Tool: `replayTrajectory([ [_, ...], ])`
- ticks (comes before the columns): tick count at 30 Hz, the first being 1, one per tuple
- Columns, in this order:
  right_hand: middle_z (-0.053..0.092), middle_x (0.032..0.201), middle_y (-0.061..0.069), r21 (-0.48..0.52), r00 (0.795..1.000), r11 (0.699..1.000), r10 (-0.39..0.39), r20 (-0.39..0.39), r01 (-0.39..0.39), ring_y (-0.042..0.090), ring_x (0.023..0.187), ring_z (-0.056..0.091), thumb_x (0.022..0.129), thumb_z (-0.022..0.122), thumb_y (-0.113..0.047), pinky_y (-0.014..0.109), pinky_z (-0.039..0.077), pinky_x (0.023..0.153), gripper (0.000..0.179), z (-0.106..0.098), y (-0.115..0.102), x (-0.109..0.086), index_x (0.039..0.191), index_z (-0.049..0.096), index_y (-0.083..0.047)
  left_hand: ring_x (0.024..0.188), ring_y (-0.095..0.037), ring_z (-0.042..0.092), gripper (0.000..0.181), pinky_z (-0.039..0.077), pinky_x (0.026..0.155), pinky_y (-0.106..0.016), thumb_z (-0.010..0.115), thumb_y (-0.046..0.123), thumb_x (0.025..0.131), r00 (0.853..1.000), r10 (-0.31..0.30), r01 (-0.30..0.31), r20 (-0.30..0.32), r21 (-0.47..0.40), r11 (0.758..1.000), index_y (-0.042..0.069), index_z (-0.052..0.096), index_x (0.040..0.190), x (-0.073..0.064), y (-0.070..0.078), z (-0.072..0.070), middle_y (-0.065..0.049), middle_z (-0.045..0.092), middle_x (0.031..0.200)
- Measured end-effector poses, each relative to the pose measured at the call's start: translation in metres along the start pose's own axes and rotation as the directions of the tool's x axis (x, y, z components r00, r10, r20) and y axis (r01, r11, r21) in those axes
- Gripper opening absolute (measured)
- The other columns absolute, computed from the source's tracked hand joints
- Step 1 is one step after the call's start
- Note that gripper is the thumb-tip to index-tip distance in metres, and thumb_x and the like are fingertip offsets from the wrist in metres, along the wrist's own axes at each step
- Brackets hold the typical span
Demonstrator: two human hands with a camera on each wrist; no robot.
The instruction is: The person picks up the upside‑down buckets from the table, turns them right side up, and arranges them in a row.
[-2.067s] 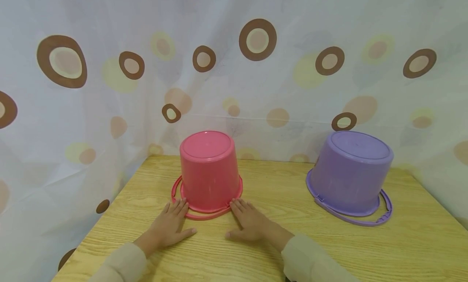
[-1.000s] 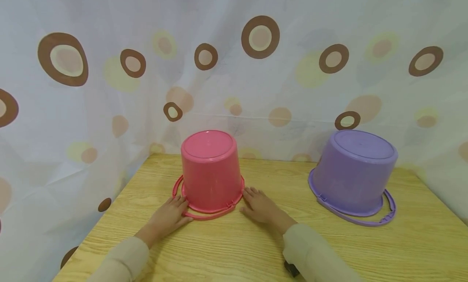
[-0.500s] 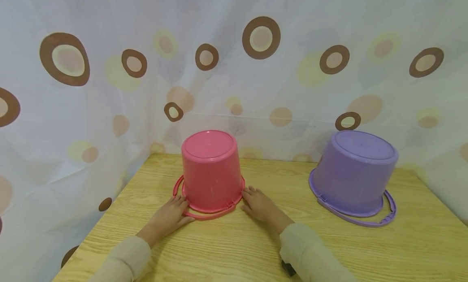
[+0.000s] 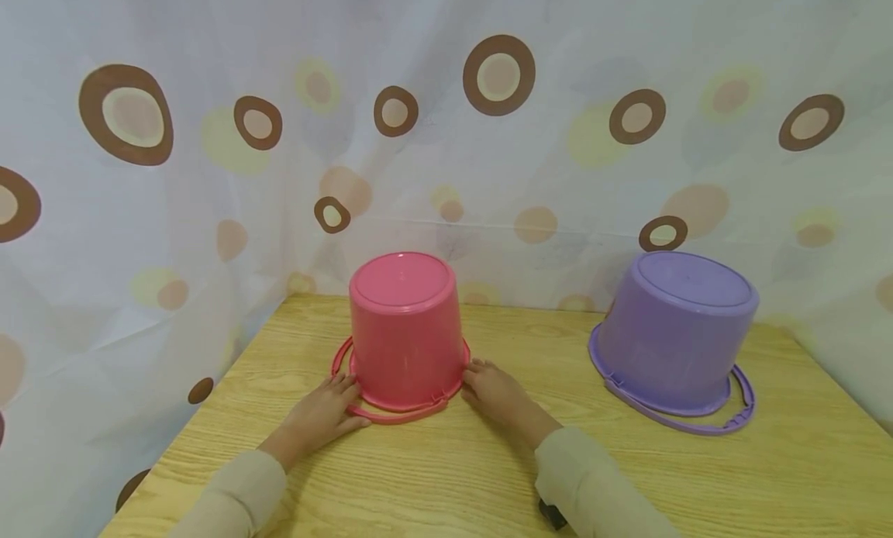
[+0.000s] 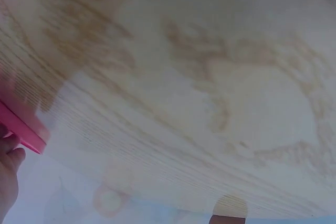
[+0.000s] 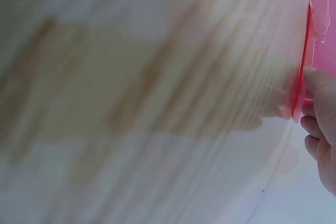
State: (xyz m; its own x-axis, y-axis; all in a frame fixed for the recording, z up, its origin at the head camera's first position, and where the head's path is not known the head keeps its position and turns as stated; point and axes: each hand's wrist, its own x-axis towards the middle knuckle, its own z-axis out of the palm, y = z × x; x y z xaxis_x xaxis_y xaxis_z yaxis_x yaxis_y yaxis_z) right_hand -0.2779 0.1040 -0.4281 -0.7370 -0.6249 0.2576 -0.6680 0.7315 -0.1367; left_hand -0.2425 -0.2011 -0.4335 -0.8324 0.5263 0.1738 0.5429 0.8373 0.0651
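A pink bucket [image 4: 405, 344] stands upside down on the wooden table, its handle [image 4: 398, 417] lying in front of its rim. My left hand [image 4: 314, 414] holds the rim's left side, the thumb lying by the handle. In the left wrist view, that hand's curled fingers [image 5: 9, 153] meet the pink edge. On the opposite side my right hand [image 4: 498, 394] grips the rim. The right wrist view has the thumb on the pink rim [image 6: 302, 85] and the other fingers bent behind it. Farther right, a purple bucket [image 4: 677, 344] also sits inverted, untouched.
A pale curtain [image 4: 446, 158] with brown rings hangs behind and to both sides of the table [image 4: 418, 484]. The purple bucket's handle [image 4: 698, 425] lies on the tabletop. A small dark object [image 4: 553, 515] shows beneath the right sleeve.
My right hand has moved from the front of the pink bucket's rim to its right side, and its fingers have bent in. The left hand has barely shifted. The buckets stay put.
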Motion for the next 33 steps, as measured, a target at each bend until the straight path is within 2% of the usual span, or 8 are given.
replayTrajectory([
  [5, 0.067, 0.100, 0.015, -0.066, 0.998, 0.998, -0.027, -0.050, 0.023, 0.029, 0.101, 0.063, 0.086, 0.063, -0.009, 0.046, 0.047, 0.094, 0.008, 0.0031, 0.0003, 0.0011, 0.088, 0.064, -0.001, 0.122, -0.045, 0.046, 0.056, 0.036, 0.104, -0.052, 0.061, 0.041, 0.085, 1.000, 0.005, -0.005, -0.006, -0.014, 1.000, -0.005, 0.057, 0.118, -0.0005, -0.0013, 0.0008, -0.028, 0.054, 0.126],
  [11, 0.068, 0.091, 0.011, -0.096, 0.995, 0.994, -0.051, -0.085, 0.043, 0.025, 0.091, 0.065, 0.086, 0.062, -0.006, 0.042, 0.050, 0.090, 0.005, 0.0040, -0.0002, 0.0015, 0.083, 0.064, -0.002, 0.122, -0.044, 0.047, 0.054, 0.037, 0.103, -0.050, 0.061, 0.042, 0.084, 1.000, 0.011, -0.011, -0.015, -0.018, 1.000, -0.001, 0.057, 0.116, -0.0015, -0.0026, 0.0010, -0.027, 0.054, 0.127],
  [19, 0.065, 0.081, 0.008, -0.188, 0.990, 0.980, -0.091, -0.104, 0.070, 0.022, 0.076, 0.062, 0.084, 0.063, -0.003, 0.031, 0.053, 0.070, 0.004, 0.0025, -0.0013, 0.0017, 0.080, 0.064, -0.004, 0.121, -0.044, 0.048, 0.047, 0.039, 0.101, -0.052, 0.059, 0.042, 0.085, 0.999, 0.037, -0.037, -0.020, -0.041, 0.998, 0.002, 0.059, 0.111, -0.0020, -0.0040, 0.0007, -0.026, 0.054, 0.127],
  [24, 0.062, 0.079, 0.007, -0.198, 0.989, 0.977, -0.100, -0.109, 0.077, 0.021, 0.073, 0.059, 0.081, 0.065, -0.003, 0.030, 0.052, 0.065, 0.004, -0.0003, -0.0024, 0.0016, 0.079, 0.064, -0.006, 0.122, -0.045, 0.046, 0.050, 0.037, 0.102, -0.052, 0.058, 0.041, 0.086, 0.999, 0.052, -0.052, -0.008, -0.040, 0.998, 0.000, 0.058, 0.114, -0.0026, -0.0046, -0.0013, -0.027, 0.053, 0.128],
  [29, 0.062, 0.082, 0.006, -0.200, 0.981, 0.976, -0.120, -0.154, 0.088, 0.022, 0.076, 0.059, 0.079, 0.066, -0.004, 0.031, 0.052, 0.067, 0.006, -0.0017, -0.0005, -0.0001, 0.078, 0.061, -0.008, 0.124, -0.043, 0.045, 0.049, 0.036, 0.103, -0.052, 0.055, 0.040, 0.089, 0.998, 0.061, -0.061, 0.000, -0.017, 0.998, -0.001, 0.057, 0.116, -0.0037, -0.0054, -0.0046, -0.026, 0.053, 0.129],
  [33, 0.060, 0.082, 0.006, -0.164, 0.975, 0.982, -0.121, -0.188, 0.091, 0.022, 0.077, 0.061, 0.079, 0.066, -0.003, 0.032, 0.052, 0.067, 0.009, -0.0028, 0.0013, -0.0013, 0.078, 0.058, -0.007, 0.124, -0.042, 0.046, 0.050, 0.036, 0.104, -0.051, 0.053, 0.040, 0.090, 0.998, 0.059, -0.059, -0.006, -0.003, 0.998, -0.002, 0.057, 0.117, -0.0046, -0.0051, -0.0070, -0.026, 0.053, 0.129],
])
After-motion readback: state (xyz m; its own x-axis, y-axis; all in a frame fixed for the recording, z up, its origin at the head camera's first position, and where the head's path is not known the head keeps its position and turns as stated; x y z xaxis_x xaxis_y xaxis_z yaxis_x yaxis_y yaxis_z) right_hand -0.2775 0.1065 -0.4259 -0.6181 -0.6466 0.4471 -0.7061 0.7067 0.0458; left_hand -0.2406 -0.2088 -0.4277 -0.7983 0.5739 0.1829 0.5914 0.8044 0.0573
